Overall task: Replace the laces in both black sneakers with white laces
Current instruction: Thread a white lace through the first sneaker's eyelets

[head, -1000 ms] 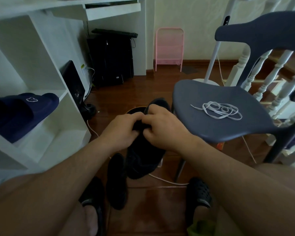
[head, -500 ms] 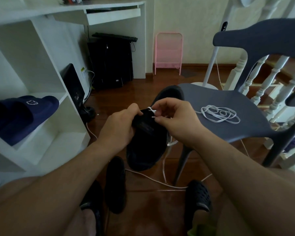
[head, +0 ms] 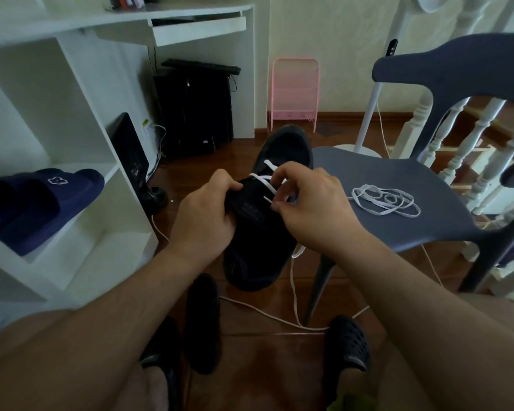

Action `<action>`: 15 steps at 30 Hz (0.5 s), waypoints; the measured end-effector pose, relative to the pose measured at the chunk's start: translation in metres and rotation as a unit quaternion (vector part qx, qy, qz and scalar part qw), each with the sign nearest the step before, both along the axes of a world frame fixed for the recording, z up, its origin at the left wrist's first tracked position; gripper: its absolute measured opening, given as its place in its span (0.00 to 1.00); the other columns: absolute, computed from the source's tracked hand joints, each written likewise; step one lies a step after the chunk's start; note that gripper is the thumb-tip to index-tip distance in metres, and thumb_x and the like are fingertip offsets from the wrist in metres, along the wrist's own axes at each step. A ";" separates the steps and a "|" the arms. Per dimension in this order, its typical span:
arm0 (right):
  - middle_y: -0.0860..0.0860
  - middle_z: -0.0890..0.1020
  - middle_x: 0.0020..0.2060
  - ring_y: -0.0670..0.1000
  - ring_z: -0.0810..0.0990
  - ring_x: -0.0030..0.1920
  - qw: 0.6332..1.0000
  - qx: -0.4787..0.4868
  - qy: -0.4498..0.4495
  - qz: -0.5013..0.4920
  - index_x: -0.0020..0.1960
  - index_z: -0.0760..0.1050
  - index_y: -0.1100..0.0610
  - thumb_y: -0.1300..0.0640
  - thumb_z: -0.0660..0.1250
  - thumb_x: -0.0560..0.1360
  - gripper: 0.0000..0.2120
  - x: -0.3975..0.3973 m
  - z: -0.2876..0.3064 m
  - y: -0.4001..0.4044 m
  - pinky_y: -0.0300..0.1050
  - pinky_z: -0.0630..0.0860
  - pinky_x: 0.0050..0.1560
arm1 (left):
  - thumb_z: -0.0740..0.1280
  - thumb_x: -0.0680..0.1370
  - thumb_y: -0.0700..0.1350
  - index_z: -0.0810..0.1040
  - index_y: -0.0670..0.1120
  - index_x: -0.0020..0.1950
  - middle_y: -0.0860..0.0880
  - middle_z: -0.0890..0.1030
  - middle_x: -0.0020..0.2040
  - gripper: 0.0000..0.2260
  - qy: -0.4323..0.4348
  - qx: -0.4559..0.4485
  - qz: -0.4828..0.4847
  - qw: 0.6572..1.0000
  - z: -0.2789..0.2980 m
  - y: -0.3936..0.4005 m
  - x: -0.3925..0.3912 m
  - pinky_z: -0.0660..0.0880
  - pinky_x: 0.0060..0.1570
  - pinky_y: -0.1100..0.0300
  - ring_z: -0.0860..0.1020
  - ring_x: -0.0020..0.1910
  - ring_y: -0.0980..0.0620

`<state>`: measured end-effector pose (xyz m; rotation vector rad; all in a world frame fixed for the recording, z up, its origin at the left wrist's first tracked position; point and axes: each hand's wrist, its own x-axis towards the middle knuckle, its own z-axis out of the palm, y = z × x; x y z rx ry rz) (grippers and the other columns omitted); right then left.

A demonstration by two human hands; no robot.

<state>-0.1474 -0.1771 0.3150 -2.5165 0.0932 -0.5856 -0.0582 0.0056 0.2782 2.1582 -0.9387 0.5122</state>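
Observation:
I hold a black sneaker [head: 258, 247] in the air in front of me, toe pointing away. My left hand [head: 204, 215] grips its tongue and left side. My right hand [head: 309, 203] pinches a white lace [head: 264, 180] that crosses the upper eyelets; its loose end hangs down to the floor. The second black sneaker [head: 202, 321] lies on the floor between my feet. A spare white lace [head: 386, 201] lies coiled on the grey chair seat [head: 413, 229].
A white shelf unit [head: 72, 218] with dark blue slippers [head: 39, 203] stands at the left. The grey chair and a white stair railing [head: 472, 143] fill the right. A black computer tower [head: 195, 111] and a pink rack [head: 294, 93] stand at the back. My feet wear black clogs [head: 347, 351].
The sneaker has been lifted higher and its toe tilted away. White lace crossings now show on its top, and my right hand has moved up over the eyelets.

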 end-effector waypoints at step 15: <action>0.43 0.86 0.38 0.38 0.84 0.43 0.979 0.202 0.020 -0.004 0.50 0.80 0.47 0.58 0.79 0.73 0.11 -0.004 0.001 0.003 0.35 0.80 0.47 | 0.68 0.79 0.43 0.74 0.44 0.53 0.56 0.75 0.42 0.06 -0.049 0.024 -0.031 0.998 0.004 -0.007 -0.012 0.74 0.33 0.52 0.79 0.39 0.46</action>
